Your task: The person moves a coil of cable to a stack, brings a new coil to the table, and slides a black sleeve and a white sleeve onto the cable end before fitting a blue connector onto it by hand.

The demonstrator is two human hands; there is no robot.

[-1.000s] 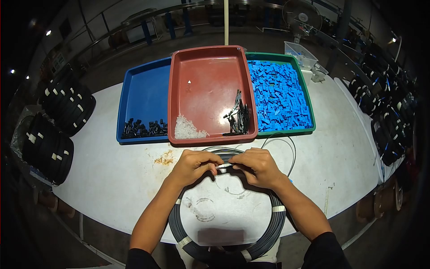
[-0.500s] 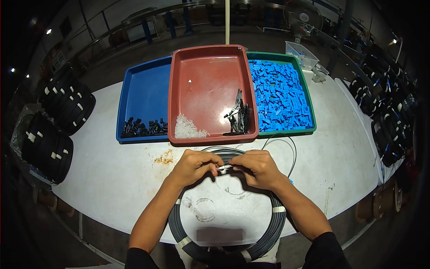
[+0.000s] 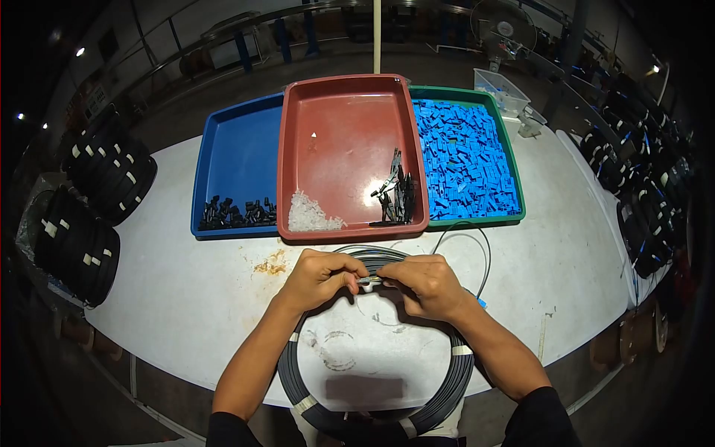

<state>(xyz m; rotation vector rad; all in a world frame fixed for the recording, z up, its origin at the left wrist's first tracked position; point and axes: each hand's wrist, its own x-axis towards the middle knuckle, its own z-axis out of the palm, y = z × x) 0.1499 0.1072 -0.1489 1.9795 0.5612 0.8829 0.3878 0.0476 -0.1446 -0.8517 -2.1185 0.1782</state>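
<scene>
Over the far side of a coil of black cable [image 3: 296, 378], my two hands meet with thumbs and fingertips pinched close together. Between them shows a small light-coloured piece [image 3: 369, 281], mostly covered by the fingers; its exact kind I cannot tell. My left hand [image 3: 322, 276] grips its left end, knuckles up. At the right end of the piece, my right hand [image 3: 426, 281] is closed with its index finger and thumb on it. Pale tape bands [image 3: 462, 350] wrap the coil. A loose cable loop [image 3: 489, 257] rises behind my right hand, with a blue connector [image 3: 482, 303] beside my right forearm.
Behind the hands stand a blue tray [image 3: 234, 156] with black parts, a red tray [image 3: 346, 149] with clear bits and black pieces, and a green tray [image 3: 521, 197] full of blue connectors. Black coils are stacked left [image 3: 78, 246] and right [image 3: 644, 223] of the white table [image 3: 558, 276].
My right index finger and thumb have shifted slightly left along the small piece, and the right hand sits a little lower. The left hand keeps its pinch.
</scene>
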